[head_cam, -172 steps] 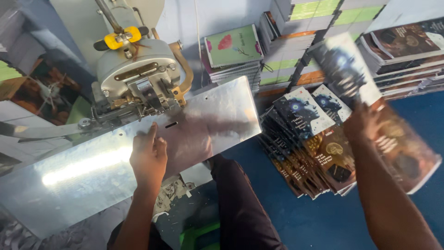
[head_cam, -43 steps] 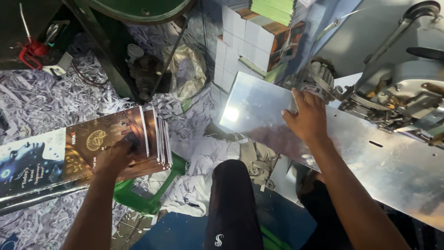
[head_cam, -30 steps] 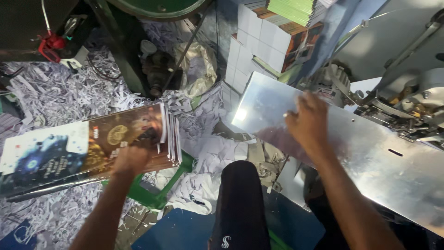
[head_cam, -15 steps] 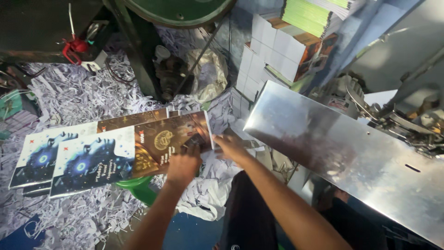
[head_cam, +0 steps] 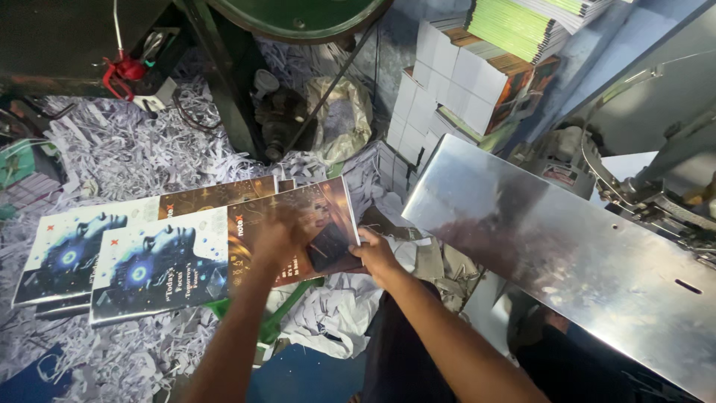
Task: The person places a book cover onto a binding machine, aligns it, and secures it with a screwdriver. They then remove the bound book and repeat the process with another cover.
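**Grabbing printed covers over a shredded-paper floor**

Both hands are on the same stack of covers (head_cam: 224, 250). Left hand (head_cam: 280, 239) lies flat on top, fingers spread, a bit blurred. Right hand (head_cam: 375, 254) pinches the stack's right edge, fingers closed on it. Left of the grip the covers fan out over paper shreds (head_cam: 119, 149). Right of it sits a shiny metal table (head_cam: 567, 254), with stacked books (head_cam: 477, 75) above it.
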